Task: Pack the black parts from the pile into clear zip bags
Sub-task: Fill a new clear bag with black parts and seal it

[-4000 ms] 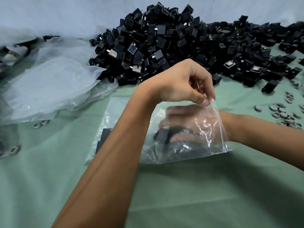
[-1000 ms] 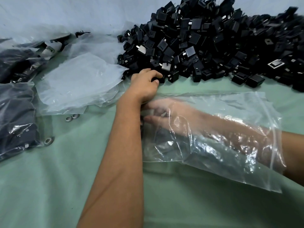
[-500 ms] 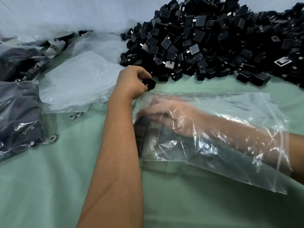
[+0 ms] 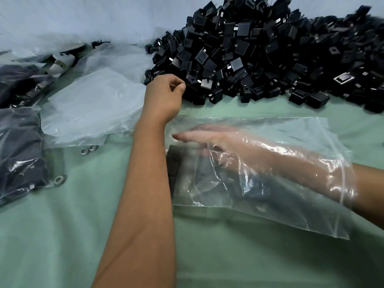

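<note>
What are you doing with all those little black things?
Packing them into bags. The right hand is inside a clear zip bag lying on the green cloth, fingers straight above black parts already in it. The left hand, fingers curled, is at the edge of the pile.

A pale green cloth (image 4: 62, 246) covers the whole work surface, creased here and there. Behind it a light blue-white sheet (image 4: 83, 15) rises like a backdrop. The light is soft and even, with faint shadows.
</note>
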`<state>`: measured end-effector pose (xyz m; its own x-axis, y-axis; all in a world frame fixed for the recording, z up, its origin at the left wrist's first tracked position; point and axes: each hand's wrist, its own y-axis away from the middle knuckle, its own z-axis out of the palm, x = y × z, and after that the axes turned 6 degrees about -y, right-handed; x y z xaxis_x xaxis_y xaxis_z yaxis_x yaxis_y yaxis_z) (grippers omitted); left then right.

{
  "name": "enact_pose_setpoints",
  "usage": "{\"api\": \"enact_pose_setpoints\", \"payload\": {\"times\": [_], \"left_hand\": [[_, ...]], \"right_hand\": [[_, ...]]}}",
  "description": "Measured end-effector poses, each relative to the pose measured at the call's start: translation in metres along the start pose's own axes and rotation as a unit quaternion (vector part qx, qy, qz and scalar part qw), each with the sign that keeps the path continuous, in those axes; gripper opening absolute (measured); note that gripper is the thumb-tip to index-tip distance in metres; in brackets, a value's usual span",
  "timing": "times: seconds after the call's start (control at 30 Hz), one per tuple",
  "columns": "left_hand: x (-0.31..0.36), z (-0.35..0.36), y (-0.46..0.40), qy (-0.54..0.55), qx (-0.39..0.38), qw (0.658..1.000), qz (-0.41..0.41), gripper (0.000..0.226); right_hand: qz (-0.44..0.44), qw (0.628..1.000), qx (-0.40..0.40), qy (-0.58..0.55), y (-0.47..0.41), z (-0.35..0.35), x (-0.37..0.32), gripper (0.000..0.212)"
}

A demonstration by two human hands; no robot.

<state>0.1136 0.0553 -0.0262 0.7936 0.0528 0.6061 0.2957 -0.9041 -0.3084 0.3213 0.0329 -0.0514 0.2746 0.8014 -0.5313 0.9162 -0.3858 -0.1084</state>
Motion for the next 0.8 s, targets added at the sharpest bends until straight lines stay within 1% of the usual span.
{"api": "enact_pose_setpoints", "payload": {"times": [0.1,0.2,0.27,0.33,0.4,0.43,0.47,0.53,0.57,0.6,0.63,0.67,0.7,0.73,0.8], "left_hand": [[0.019,0.005,-0.001,0.032,0.012,0.999,0.015,0.018],[0.043,0.019,0.001,0.080,0.000,0.996,0.042,0.019],[0.061,0.031,0.007,0.099,-0.028,0.993,0.065,0.017],[0.079,0.039,0.013,0.105,-0.054,0.989,0.093,0.016],[0.096,0.047,0.020,0.139,-0.087,0.980,0.109,0.017],[0.104,0.050,0.024,0.164,-0.109,0.974,0.112,0.018],[0.111,0.053,0.029,0.186,-0.132,0.967,0.112,0.018],[0.126,0.061,0.040,0.217,-0.187,0.952,0.109,0.017],[0.133,0.065,0.046,0.231,-0.217,0.942,0.108,0.017],[0.140,0.070,0.053,0.243,-0.246,0.932,0.110,0.016],[0.146,0.075,0.058,0.251,-0.268,0.923,0.114,0.016],[0.151,0.079,0.064,0.252,-0.281,0.919,0.118,0.016],[0.155,0.083,0.068,0.248,-0.286,0.918,0.121,0.017],[0.158,0.087,0.071,0.244,-0.284,0.919,0.121,0.019],[0.160,0.093,0.074,0.236,-0.281,0.922,0.121,0.021]], "right_hand": [[0.035,0.999,-0.019,-0.032,0.026,-0.015,-0.002,0.082],[0.050,0.998,-0.011,-0.039,0.066,-0.033,0.005,0.072],[0.052,0.996,0.004,-0.074,0.095,-0.044,0.009,0.056],[0.076,0.991,0.032,-0.107,0.127,-0.052,0.012,0.040],[0.120,0.982,0.053,-0.137,0.157,-0.060,0.014,0.031],[0.147,0.972,0.086,-0.159,0.169,-0.063,0.015,0.027],[0.179,0.956,0.137,-0.189,0.178,-0.065,0.017,0.026],[0.239,0.897,0.290,-0.232,0.188,-0.065,0.023,0.041],[0.254,0.865,0.364,-0.235,0.190,-0.064,0.024,0.043],[0.260,0.835,0.418,-0.245,0.190,-0.062,0.024,0.038],[0.253,0.813,0.449,-0.271,0.188,-0.060,0.023,0.028],[0.244,0.797,0.455,-0.313,0.186,-0.057,0.022,0.018],[0.241,0.786,0.450,-0.348,0.184,-0.054,0.021,0.016],[0.242,0.783,0.443,-0.365,0.182,-0.050,0.021,0.019],[0.246,0.782,0.442,-0.365,0.180,-0.044,0.022,0.021]]}}
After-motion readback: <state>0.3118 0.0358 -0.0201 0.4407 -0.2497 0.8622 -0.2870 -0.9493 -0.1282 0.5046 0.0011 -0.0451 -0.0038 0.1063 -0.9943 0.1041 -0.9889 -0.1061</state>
